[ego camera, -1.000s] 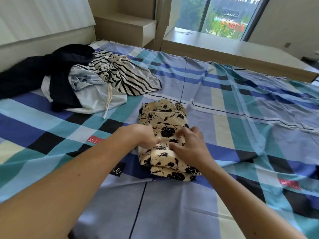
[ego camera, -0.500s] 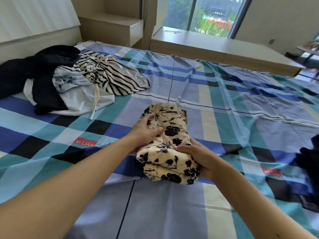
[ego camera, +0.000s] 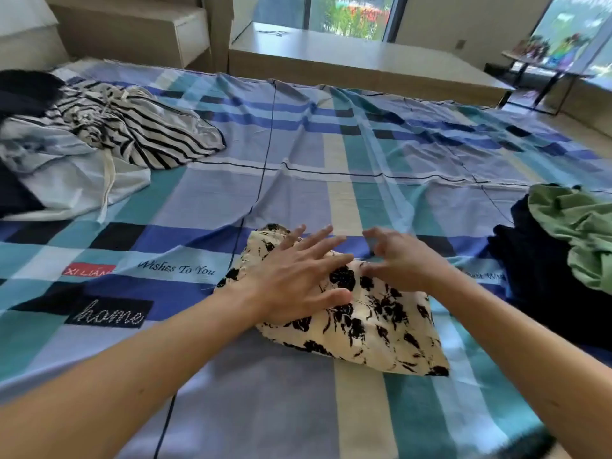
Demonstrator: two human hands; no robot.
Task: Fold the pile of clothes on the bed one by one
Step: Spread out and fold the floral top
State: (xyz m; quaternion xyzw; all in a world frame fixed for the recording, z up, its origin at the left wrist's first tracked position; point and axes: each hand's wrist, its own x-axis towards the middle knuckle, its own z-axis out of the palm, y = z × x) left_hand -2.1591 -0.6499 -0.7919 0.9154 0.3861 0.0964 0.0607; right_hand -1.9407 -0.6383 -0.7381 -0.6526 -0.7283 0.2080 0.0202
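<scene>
Your left hand (ego camera: pixel 294 279) lies flat and spread on the folded floral garment (ego camera: pixel 361 313), pressing, gripping nothing. Your right hand (ego camera: pixel 402 260) hovers at its far right edge, fingers curled loosely, holding nothing. The bundle sits on the bed (ego camera: pixel 331 167) directly before you, its long axis slanting from far-left to near-right. Beyond, the unfolded pile (ego camera: pixel 99 144) lies far left, so your left hand is nearer; a dark and green heap (ego camera: pixel 563 246) sits right.

Bedroom: wooden window ledge (ego camera: pixel 347 51), daylit window (ego camera: pixel 351 14), built-in wooden shelf unit (ego camera: pixel 132 31), black-legged side table (ego camera: pixel 543 71).
</scene>
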